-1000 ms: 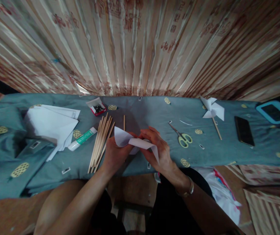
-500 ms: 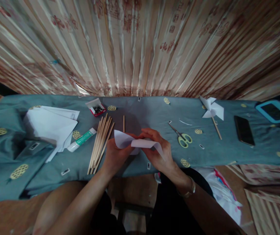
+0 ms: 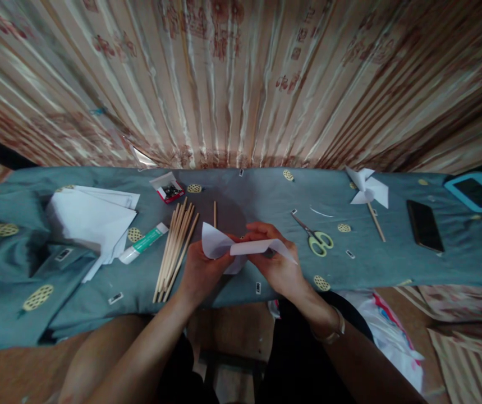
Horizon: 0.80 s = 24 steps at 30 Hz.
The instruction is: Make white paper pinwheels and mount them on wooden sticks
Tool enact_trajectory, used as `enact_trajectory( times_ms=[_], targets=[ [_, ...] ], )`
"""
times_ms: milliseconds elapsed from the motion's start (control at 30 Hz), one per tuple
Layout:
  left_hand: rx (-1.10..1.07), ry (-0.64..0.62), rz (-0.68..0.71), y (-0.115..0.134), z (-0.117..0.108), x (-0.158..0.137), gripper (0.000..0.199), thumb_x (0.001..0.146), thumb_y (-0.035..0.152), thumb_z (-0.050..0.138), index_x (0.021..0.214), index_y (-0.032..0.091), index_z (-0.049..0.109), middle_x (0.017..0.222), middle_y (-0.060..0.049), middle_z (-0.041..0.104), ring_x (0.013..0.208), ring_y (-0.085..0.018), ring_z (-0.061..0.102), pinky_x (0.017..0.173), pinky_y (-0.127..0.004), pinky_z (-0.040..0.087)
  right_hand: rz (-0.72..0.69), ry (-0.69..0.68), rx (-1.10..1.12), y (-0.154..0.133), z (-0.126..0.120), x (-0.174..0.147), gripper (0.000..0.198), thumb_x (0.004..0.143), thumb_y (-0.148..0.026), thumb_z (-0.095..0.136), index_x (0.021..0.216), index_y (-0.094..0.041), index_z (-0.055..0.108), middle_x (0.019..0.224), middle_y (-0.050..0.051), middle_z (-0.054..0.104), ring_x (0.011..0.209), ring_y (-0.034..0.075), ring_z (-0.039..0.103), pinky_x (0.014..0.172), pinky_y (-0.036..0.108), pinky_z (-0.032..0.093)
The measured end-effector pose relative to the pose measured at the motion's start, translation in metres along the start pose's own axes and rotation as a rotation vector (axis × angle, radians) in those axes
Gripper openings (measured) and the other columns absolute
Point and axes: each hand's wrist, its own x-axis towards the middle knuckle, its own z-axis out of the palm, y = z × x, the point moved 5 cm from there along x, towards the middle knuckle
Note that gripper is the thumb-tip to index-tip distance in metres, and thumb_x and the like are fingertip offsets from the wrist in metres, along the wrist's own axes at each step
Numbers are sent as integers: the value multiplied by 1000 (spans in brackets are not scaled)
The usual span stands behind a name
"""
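Between my two hands is a sheet of white paper (image 3: 257, 247) with its corners curled inward, like a pinwheel's blades. My left hand (image 3: 205, 269) grips its left side, thumb toward the middle. My right hand (image 3: 280, 266) is closed on the right side, fingers partly behind the paper. Just beyond the paper lies a single wooden stick (image 3: 215, 214), its near end hidden. Left of my left hand rests a bundle of several wooden sticks (image 3: 175, 249). A small open box of dark pins (image 3: 168, 188) stands behind them. Green-handled scissors (image 3: 318, 241) lie right of my right hand.
A glue tube (image 3: 143, 243) and a stack of white paper (image 3: 93, 219) are at the left. A paper pinwheel on a stick (image 3: 367, 188), a phone (image 3: 425, 225) and a blue-framed tablet (image 3: 478, 191) lie at the right. A curtain (image 3: 241, 84) hangs behind the cloth-covered table (image 3: 266, 196).
The view has shifted slightly. The paper's right flap reaches further right over my right hand. Both hands keep hold of the paper.
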Motion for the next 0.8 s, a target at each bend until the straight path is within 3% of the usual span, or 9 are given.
enact_trajectory(
  times_ms=[400, 600, 800],
  targets=[
    [44, -51, -69, 1, 2, -4, 17, 65, 32, 76, 73, 17, 73, 71, -6, 76, 68, -22, 71, 66, -30, 59, 293, -4, 260, 11, 6, -2, 35, 67, -32, 79, 99, -22, 66, 82, 1, 75, 72, 16, 69, 67, 28, 58],
    [55, -77, -92, -5, 3, -7, 22, 67, 32, 75, 81, 14, 75, 74, -6, 77, 71, -23, 73, 69, -31, 59, 271, -19, 186, 17, 6, -6, 34, 72, -33, 74, 104, -21, 67, 87, 1, 75, 74, 16, 70, 69, 27, 58],
    [53, -131, -3, 3, -9, -5, 44, 63, 23, 78, 106, 15, 72, 108, -10, 77, 96, -24, 72, 91, -37, 56, 156, 50, 34, 13, -18, -1, 35, 78, -36, 73, 109, -21, 66, 86, 2, 75, 73, 17, 71, 67, 28, 57]
  ],
)
